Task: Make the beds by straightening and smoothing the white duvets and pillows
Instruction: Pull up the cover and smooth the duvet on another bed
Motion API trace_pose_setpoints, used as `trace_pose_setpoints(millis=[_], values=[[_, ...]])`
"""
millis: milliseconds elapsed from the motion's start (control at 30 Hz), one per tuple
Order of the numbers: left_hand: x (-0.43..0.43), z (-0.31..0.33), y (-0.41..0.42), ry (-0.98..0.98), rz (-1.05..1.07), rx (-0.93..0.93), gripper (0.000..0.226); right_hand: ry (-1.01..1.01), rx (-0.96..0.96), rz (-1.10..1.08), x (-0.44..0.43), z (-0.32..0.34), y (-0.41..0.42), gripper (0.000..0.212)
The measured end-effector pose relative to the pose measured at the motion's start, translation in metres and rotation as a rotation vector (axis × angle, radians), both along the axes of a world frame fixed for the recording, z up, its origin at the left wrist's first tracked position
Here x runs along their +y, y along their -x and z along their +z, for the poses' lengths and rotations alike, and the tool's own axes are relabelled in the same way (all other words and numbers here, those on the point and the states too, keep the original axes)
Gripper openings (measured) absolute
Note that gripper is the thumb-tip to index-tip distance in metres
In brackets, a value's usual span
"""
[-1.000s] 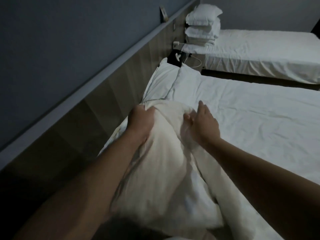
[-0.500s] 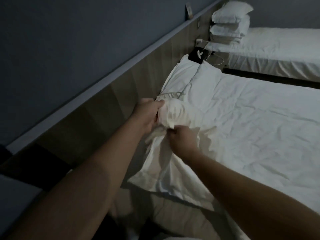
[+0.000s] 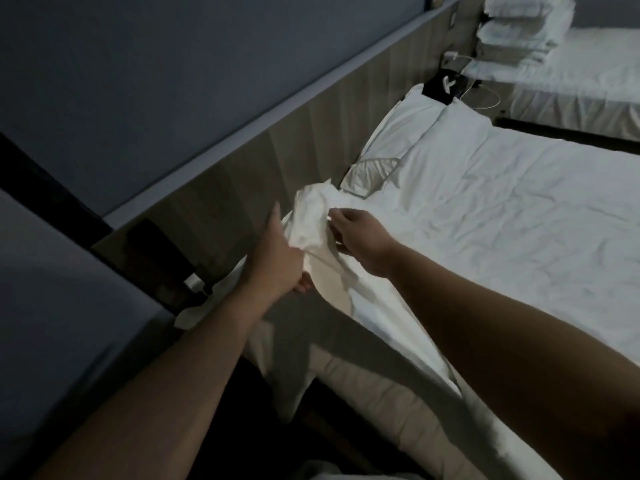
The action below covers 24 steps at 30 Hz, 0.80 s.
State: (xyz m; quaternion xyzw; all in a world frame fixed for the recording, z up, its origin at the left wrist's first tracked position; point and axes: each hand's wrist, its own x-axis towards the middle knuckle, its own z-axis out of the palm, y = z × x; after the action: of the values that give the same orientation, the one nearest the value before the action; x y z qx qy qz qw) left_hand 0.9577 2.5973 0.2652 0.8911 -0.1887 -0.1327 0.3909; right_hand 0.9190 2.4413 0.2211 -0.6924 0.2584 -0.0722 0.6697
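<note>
Bunched white fabric duvet corner, just beside wooden headboard panel, is gripped underneath by left hand & pinched by right hand, fingers curled. If tugged unevenly, it could be twisted or dragged away from panel.

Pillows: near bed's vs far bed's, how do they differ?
The near-bed pillow lies flat along the headboard; the far-bed pillows are piled in a stack. The near-bed pillow sits low, edge against the duvet; the far-bed pillows stand tall on top of their bedding. Both are white.
</note>
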Motion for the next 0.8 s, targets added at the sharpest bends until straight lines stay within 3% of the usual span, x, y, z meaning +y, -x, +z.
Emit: trace_pose_setpoints(millis=[133,200,233,267,333,400,500,533,600,700,800], values=[[0.023,0.012,-0.033,0.292,0.213,-0.016,0.054,0.259,0.122,0.331,0.056,0.000,0.052,0.092],[0.032,0.011,-0.051,0.404,0.255,0.003,0.048,0.549,0.287,0.354,0.085,-0.030,0.077,0.110],[0.036,0.009,-0.057,0.419,0.233,0.021,0.047,0.703,0.396,0.319,0.099,-0.049,0.088,0.110],[0.041,0.006,-0.058,0.415,0.193,0.033,0.047,0.792,0.484,0.269,0.109,-0.067,0.095,0.098],[0.050,0.001,-0.051,0.345,0.091,0.003,0.050,0.780,0.557,0.141,0.123,-0.090,0.099,0.046],[0.063,-0.006,-0.037,0.069,-0.026,-0.242,0.062,0.715,0.570,0.095,0.139,-0.098,0.096,0.012],[0.089,-0.027,-0.027,-0.483,-0.362,-0.779,0.104,0.679,0.548,0.131,0.169,-0.103,0.090,0.012],[0.097,-0.036,-0.027,-0.639,-0.566,-0.912,0.110,0.653,0.526,0.143,0.178,-0.104,0.088,0.013],[0.111,-0.062,-0.033,-0.895,-0.892,-1.057,0.101,0.598,0.486,0.178,0.191,-0.102,0.085,0.017],[0.128,-0.083,-0.050,-0.848,-0.986,-0.945,0.056,0.646,0.430,0.179,0.198,-0.095,0.082,0.017],[0.147,-0.092,-0.069,-0.598,-0.980,-1.029,0.036,0.719,0.416,0.109,0.204,-0.099,0.078,0.012]])
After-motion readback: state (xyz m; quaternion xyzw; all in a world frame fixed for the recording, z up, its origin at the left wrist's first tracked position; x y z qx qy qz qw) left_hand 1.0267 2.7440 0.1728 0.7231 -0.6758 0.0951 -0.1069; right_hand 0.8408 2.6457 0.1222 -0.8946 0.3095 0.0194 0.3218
